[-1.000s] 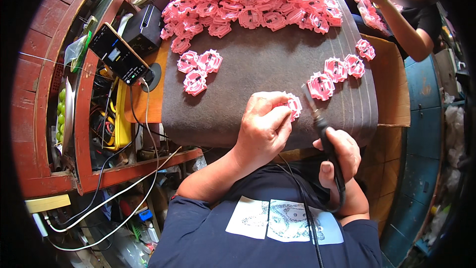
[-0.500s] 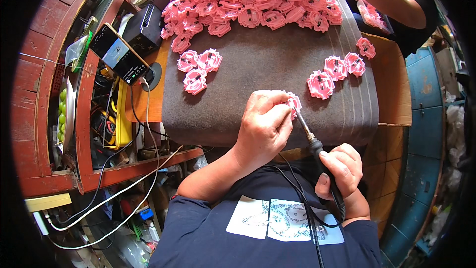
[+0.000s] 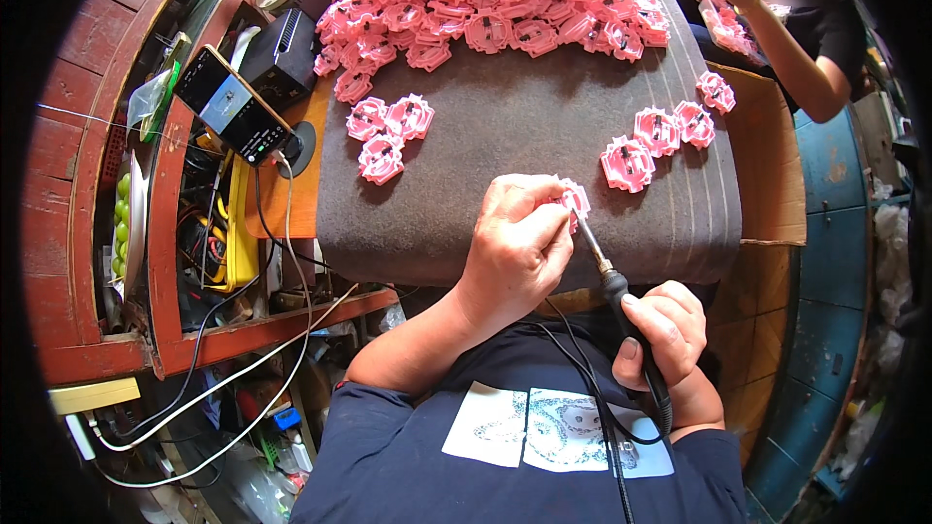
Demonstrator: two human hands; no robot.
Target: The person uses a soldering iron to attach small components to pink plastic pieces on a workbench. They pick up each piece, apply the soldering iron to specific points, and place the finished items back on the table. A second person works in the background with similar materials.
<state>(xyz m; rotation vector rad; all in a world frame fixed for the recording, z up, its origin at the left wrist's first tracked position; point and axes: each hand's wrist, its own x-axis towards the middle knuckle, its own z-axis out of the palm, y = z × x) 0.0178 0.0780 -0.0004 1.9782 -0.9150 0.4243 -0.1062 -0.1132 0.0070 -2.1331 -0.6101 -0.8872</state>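
Note:
Closed around the black handle of a soldering iron (image 3: 636,322) is my right hand (image 3: 668,338). The iron's metal tip points up and left and meets a pink plastic part (image 3: 576,200). My left hand (image 3: 519,238) pinches that part at its left side, just above the near edge of the grey-brown mat; its fingers hide some of it. Left of my hands lies a small group of pink parts (image 3: 382,158) with dark pieces at their middles. To the right sits a row of similar pink parts (image 3: 628,164).
A large heap of pink parts (image 3: 485,0) covers the far end of the mat (image 3: 485,116). At left a phone (image 3: 231,105) stands on a holder beside a black box (image 3: 282,53), with cables hanging below. Another person's arm (image 3: 791,49) shows at far right, above a cardboard box (image 3: 767,155).
The other person's arm at far right has lifted and shifted right. My hands, the soldering iron and the pinched pink part have barely moved.

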